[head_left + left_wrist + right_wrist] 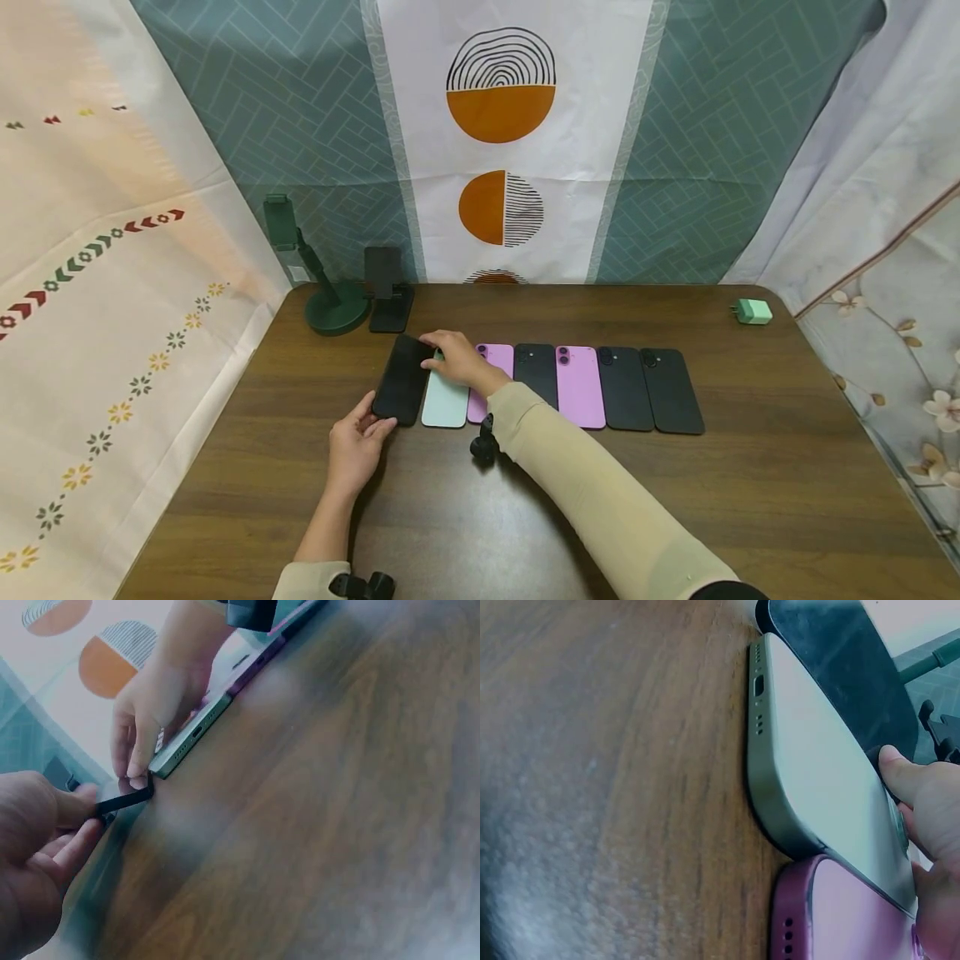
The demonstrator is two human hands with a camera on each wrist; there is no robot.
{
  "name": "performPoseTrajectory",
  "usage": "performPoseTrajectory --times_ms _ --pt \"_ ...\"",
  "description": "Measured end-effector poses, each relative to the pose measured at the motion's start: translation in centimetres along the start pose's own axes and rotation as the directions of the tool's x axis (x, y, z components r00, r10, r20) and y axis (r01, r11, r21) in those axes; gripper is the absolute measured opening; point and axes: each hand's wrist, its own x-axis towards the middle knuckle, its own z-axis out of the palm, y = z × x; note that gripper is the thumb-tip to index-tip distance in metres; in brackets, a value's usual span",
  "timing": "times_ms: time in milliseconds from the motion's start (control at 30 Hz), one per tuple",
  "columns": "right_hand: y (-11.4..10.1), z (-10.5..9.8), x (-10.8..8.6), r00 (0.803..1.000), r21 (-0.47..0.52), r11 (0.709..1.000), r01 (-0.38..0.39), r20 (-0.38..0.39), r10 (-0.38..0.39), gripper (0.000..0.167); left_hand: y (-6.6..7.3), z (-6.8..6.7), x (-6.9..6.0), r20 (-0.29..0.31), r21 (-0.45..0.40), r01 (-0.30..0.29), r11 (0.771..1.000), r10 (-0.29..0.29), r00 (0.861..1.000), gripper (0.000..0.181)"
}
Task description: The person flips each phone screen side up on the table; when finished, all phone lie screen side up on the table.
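A black phone [403, 379] lies at the left end of a row of phones, its left side tipped up off the table. My left hand [356, 446] pinches its near left corner between thumb and fingers. At its far right edge, the thumb and fingers of my right hand [461, 362] grip it. Right beside it is a pale green phone [825, 757], lying back up under my right hand. A pink phone [862, 922] follows, partly covered by the right hand and wrist in the head view.
Farther right lie a dark phone [536, 371], another pink phone [581, 392] and two black phones [672, 392]. Behind stand a green phone stand [336, 310] and a black phone stand [391, 310]. A green charger plug [753, 312] sits at the far right of the wooden table [750, 500].
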Motion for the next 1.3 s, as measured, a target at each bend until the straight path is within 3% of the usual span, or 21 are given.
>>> performPoseTrajectory --times_ms 67,167,267,367,633,967,1133,1300 --pt "0.0 0.0 0.0 1.0 -0.003 1.0 -0.005 0.008 0.005 0.046 -0.2 0.1 0.2 -0.008 0.008 0.001 1.0 -0.001 1.0 0.062" --pt "0.1 -0.1 0.0 1.0 0.002 1.0 -0.02 0.022 0.02 0.047 -0.5 0.2 0.3 -0.049 0.093 -0.084 0.992 0.089 0.995 0.061" --pt "0.1 -0.1 -0.1 0.999 0.003 1.0 -0.028 0.032 0.028 0.047 -0.7 0.2 0.5 -0.082 0.2 -0.177 0.964 0.197 0.977 0.058" --pt "0.1 -0.2 -0.1 0.999 -0.003 1.0 -0.026 0.04 0.026 0.047 -1.0 0.1 0.6 -0.097 0.29 -0.209 0.934 0.246 0.964 0.057" --pt "0.1 -0.4 -0.2 0.998 -0.012 1.0 -0.002 0.056 0.003 0.046 -1.4 -0.3 0.8 -0.067 0.369 -0.196 0.909 0.236 0.969 0.052" --pt "0.2 -0.6 -0.7 0.998 -0.049 0.999 0.002 0.066 0.001 0.046 -1.3 -0.3 0.7 0.018 0.371 -0.158 0.915 0.163 0.987 0.052" --pt "0.3 -1.3 -1.1 0.999 -0.019 1.0 0.015 0.041 -0.015 0.049 -1.2 -0.1 0.6 0.024 0.366 -0.203 0.908 0.209 0.978 0.054" --pt "0.8 -2.8 -1.7 1.0 0.035 0.999 -0.013 -0.004 0.013 0.048 -0.7 0.3 0.6 0.029 0.323 -0.284 0.903 0.291 0.956 0.052"
